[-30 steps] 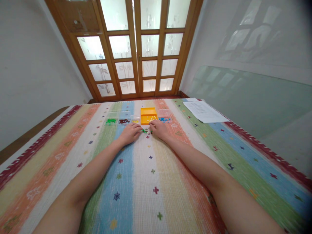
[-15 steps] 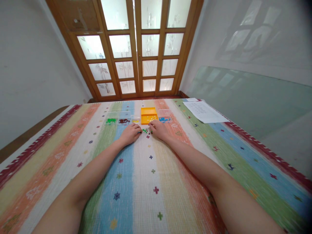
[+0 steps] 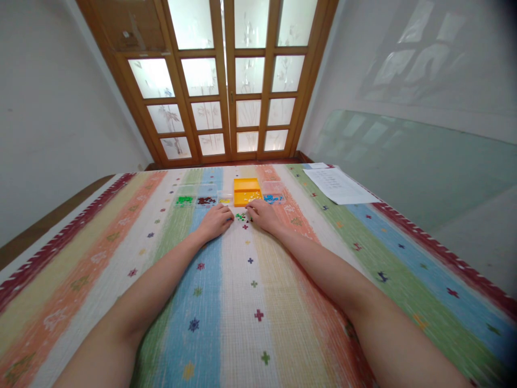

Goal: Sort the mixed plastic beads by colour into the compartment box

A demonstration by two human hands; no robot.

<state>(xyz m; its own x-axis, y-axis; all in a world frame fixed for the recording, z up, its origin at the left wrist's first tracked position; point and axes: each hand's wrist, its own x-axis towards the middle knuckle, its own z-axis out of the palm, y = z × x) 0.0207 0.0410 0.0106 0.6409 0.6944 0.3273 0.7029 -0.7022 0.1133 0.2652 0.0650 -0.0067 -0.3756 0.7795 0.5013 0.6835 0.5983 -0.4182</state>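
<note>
Between the fingertips of both hands, loose beads (image 3: 241, 217) are lying heaped, the left hand (image 3: 215, 221) and right hand (image 3: 262, 214) curling narrowly inward, corralling them just short of the orange tray (image 3: 246, 192).

1. The bench (image 3: 250, 302) fills the lower frame, covered by a striped cloth (image 3: 194, 280) with small cross motifs.
2. At upper centre, an orange tray (image 3: 246, 191) lies on the cloth.
3. Left of it sit clear boxes (image 3: 196, 198) of green, dark and yellow pieces; another clear box (image 3: 273, 193) with blue pieces sits to its right.
4. Loose beads (image 3: 241, 217) lie just below the tray.
5. A paper sheet (image 3: 337, 185) lies at upper right.
</note>
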